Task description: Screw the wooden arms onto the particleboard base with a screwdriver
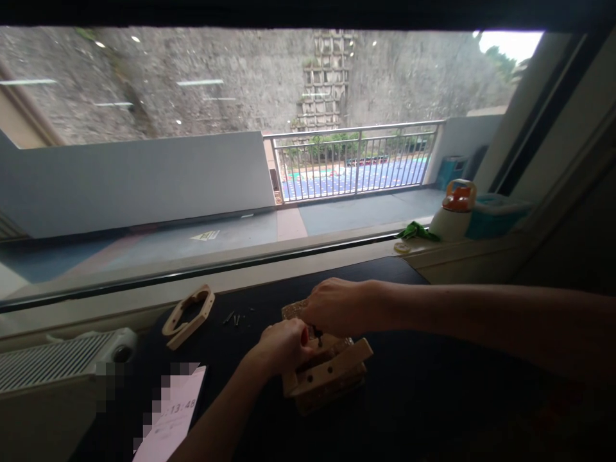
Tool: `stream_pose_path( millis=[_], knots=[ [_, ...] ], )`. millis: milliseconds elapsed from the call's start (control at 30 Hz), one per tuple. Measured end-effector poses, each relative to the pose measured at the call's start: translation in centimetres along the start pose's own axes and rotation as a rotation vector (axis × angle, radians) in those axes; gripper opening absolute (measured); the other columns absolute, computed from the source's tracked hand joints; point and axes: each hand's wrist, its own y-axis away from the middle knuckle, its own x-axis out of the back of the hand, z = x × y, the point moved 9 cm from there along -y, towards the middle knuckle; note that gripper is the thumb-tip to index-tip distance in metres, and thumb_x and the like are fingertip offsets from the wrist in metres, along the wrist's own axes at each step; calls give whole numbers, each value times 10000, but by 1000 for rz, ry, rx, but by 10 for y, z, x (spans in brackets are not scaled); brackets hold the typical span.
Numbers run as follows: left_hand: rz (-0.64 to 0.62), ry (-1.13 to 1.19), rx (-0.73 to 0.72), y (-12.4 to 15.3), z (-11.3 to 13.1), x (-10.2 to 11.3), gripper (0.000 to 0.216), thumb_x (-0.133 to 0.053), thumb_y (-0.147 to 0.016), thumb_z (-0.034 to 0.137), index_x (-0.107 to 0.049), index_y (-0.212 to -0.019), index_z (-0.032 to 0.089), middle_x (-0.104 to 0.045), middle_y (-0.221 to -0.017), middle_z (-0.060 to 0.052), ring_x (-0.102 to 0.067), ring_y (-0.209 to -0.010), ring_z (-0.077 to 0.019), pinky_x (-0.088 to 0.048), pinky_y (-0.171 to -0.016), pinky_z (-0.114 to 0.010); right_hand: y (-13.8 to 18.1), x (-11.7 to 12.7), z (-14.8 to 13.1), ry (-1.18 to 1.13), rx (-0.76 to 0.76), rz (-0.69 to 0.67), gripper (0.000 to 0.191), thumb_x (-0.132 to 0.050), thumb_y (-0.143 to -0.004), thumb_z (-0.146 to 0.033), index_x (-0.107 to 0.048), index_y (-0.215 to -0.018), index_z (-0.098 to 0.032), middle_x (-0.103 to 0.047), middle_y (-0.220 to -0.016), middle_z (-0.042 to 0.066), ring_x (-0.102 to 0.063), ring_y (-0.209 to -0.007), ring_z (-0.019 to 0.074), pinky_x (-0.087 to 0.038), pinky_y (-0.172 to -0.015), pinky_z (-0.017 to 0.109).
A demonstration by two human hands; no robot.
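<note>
A pale wooden assembly (332,375) of stacked plywood pieces lies on the dark table (433,398) in front of me. My left hand (282,346) is closed against its left end, and something red shows between the fingers. My right hand (337,307) is curled over the top of the assembly and grips a small dark tool that points down at the wood. A separate wooden frame piece (188,316) with an open middle lies to the left. Several small dark screws (237,317) lie between the frame piece and my hands.
A phone (172,414) with a lit pink screen lies near the table's front left edge. A white radiator (58,362) sits at the far left. On the window sill at the right stand a white and orange container (455,215), a teal box (495,217) and a green cloth (416,231).
</note>
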Motion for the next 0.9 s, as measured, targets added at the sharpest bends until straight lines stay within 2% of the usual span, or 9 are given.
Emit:
stream_pose_path(
  millis=[167, 300, 333, 367, 433, 567, 633, 767, 900],
  knots=[
    [7, 97, 2, -4, -2, -1, 146, -600, -659, 316, -608, -725, 185, -628, -700, -19, -564, -637, -177, -378, -564, -258, -3, -5, 7, -30, -82, 108, 185, -497, -816, -192, -625, -932, -127, -678, -808, 84, -637, -748, 192, -332, -499, 248],
    [-49, 266, -62, -1, -10, -3, 322, -580, -700, 445, -638, -836, 158, -635, -721, -21, -576, -640, -157, -401, -533, -220, 1, -2, 15, -43, -188, 95, 237, -441, -850, -247, -638, -904, -127, -675, -791, 94, -635, -722, 201, -353, -509, 256],
    [-61, 332, -93, 1, -14, -5, 387, -550, -726, 488, -629, -913, 158, -640, -765, -21, -583, -666, -153, -417, -545, -214, 3, -1, 16, -36, -213, 80, 261, -435, -854, -274, -646, -887, -124, -674, -788, 100, -633, -721, 205, -358, -518, 260],
    [-46, 505, -135, 5, -17, -5, 429, -570, -721, 492, -617, -969, 145, -639, -798, -32, -584, -693, -158, -430, -565, -219, 5, 1, 18, -28, -227, 66, 277, -439, -850, -297, -655, -874, -125, -673, -784, 104, -631, -722, 206, -362, -529, 263],
    [38, 765, -177, 12, -31, -7, 458, -604, -718, 475, -589, -1049, 158, -638, -885, -39, -592, -770, -166, -455, -645, -235, 7, 5, 16, -10, -203, 32, 252, -474, -821, -294, -668, -879, -145, -675, -791, 93, -624, -727, 202, -359, -542, 265],
    [114, 1098, -190, 25, -55, -30, 429, -635, -733, 420, -565, -1078, 175, -634, -1032, -62, -593, -943, -205, -471, -783, -274, 7, 4, 4, 48, -71, -83, 243, -521, -741, -127, -669, -925, -186, -675, -815, 45, -610, -734, 167, -324, -517, 241],
    [165, 1138, -187, 29, -62, -39, 376, -624, -756, 400, -584, -1052, 172, -641, -1057, -74, -584, -994, -221, -464, -838, -296, 3, 2, 0, 100, -34, -113, 217, -513, -738, -88, -668, -871, -163, -669, -786, 40, -604, -711, 150, -306, -495, 235],
    [250, 1089, -180, 29, -71, -49, 401, -615, -767, 400, -586, -1106, 188, -652, -1082, -76, -575, -1032, -244, -450, -908, -348, -6, -2, -5, 147, 25, -71, 164, -500, -761, -81, -648, -787, -148, -656, -737, 27, -592, -658, 138, -305, -480, 243],
    [334, 1025, -150, 27, -80, -51, 459, -612, -766, 409, -561, -1177, 211, -655, -1104, -59, -584, -1017, -239, -455, -914, -356, -9, -7, -1, 121, -4, -69, 133, -517, -742, -73, -634, -731, -137, -654, -720, 32, -594, -630, 136, -308, -466, 246]
  ],
)
